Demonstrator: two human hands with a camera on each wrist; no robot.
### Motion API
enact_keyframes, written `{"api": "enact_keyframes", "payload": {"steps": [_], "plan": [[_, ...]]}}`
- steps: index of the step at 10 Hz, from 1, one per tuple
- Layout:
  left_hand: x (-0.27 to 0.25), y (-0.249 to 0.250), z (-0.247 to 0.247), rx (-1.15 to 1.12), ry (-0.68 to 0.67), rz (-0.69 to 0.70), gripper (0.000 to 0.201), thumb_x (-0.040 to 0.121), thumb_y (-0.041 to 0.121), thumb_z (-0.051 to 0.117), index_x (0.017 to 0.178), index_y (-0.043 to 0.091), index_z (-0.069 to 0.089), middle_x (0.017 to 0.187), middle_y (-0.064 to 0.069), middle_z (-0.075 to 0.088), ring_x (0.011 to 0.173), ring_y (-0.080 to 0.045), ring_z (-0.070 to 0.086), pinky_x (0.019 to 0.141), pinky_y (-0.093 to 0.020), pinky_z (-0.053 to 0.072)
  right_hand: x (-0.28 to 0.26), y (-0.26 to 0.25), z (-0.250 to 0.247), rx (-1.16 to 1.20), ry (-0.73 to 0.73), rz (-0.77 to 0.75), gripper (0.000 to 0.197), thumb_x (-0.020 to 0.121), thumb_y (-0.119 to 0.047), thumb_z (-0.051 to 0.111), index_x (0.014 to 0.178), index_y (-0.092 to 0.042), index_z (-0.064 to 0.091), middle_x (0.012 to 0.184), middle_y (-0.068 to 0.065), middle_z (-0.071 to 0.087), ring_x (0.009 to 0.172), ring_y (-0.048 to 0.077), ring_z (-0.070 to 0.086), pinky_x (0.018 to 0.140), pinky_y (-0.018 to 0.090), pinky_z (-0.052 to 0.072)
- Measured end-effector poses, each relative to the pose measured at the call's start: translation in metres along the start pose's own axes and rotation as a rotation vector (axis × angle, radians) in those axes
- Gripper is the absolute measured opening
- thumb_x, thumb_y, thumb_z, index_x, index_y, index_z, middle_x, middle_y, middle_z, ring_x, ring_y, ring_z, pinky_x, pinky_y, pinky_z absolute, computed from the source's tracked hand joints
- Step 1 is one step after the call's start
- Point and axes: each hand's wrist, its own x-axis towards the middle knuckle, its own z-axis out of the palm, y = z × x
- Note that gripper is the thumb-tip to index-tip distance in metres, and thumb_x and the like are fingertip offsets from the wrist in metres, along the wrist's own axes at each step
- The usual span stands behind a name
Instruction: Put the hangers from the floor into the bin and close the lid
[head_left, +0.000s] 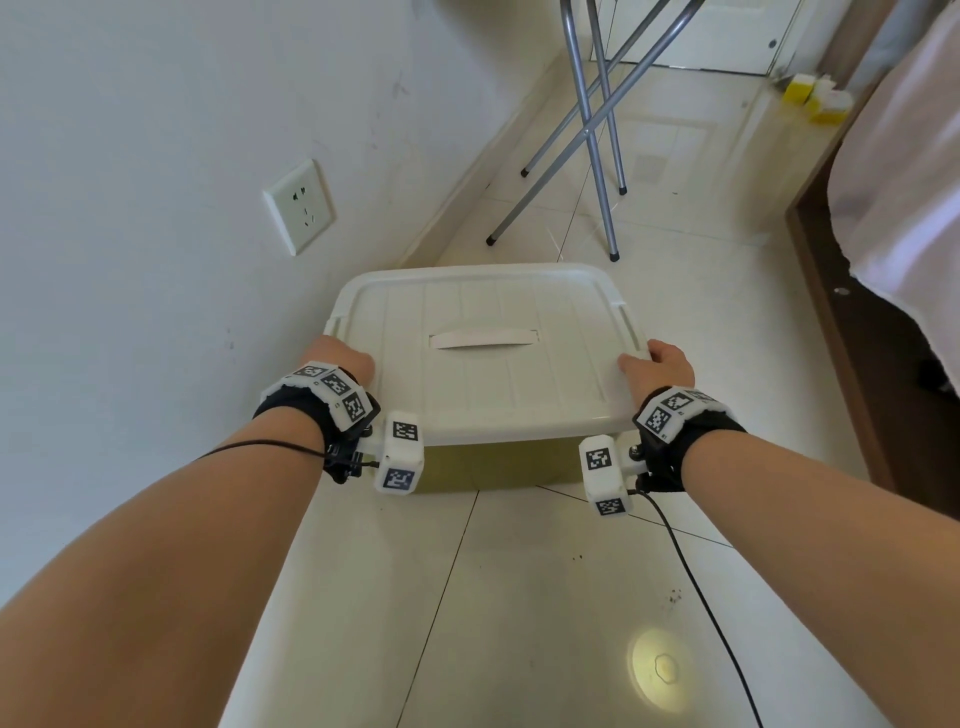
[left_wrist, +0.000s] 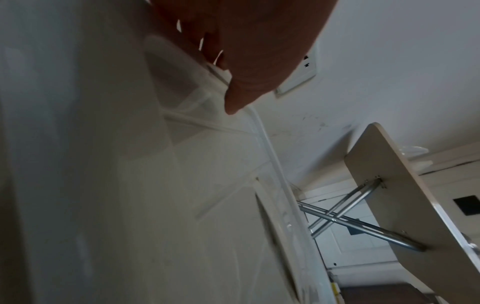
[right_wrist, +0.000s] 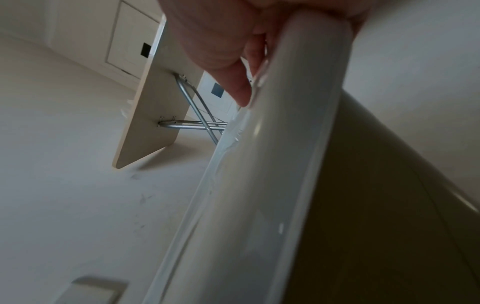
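I hold the lid by both sides so it stays flat over the bin – my left hand and right hand curl their fingers round its edges. No hangers on the floor – maybe inside.

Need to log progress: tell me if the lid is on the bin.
On, but cannot tell if it is snapped shut. The lid covers the bin; left hand and right hand grip its side edges.

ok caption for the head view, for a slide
Both hands, left hand and right hand, grip the white lid over the bin.
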Motion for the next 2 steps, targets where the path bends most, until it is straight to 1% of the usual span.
{"api": "enact_keyframes", "payload": {"steps": [1,2], "plan": [[-0.004,0.010,-0.004,-0.119,0.058,0.032,0.046,0.088,0.019,0.051,0.128,-0.004,0.046,0.098,-0.017,0.064,0.088,-0.034,0.062,0.066,-0.031,0.042,-0.005,-0.008,-0.004,-0.113,-0.008,-0.006,0.066,0.082,-0.038,0.058,0.142,-0.022,0.036,0.142,0.005,0.049,0.129,0.031,0.044,0.108,0.043,0.036],[-0.011,0.022,-0.007,-0.170,0.131,0.119,0.051,0.089,0.024,0.052,0.132,-0.002,0.043,0.130,-0.020,0.056,0.116,-0.037,0.056,0.082,-0.036,0.044,-0.008,-0.019,-0.008,-0.151,0.031,-0.072,0.063,0.084,-0.041,0.055,0.142,-0.025,0.036,0.142,0.002,0.048,0.132,0.030,0.036,0.106,0.040,0.032]]}}
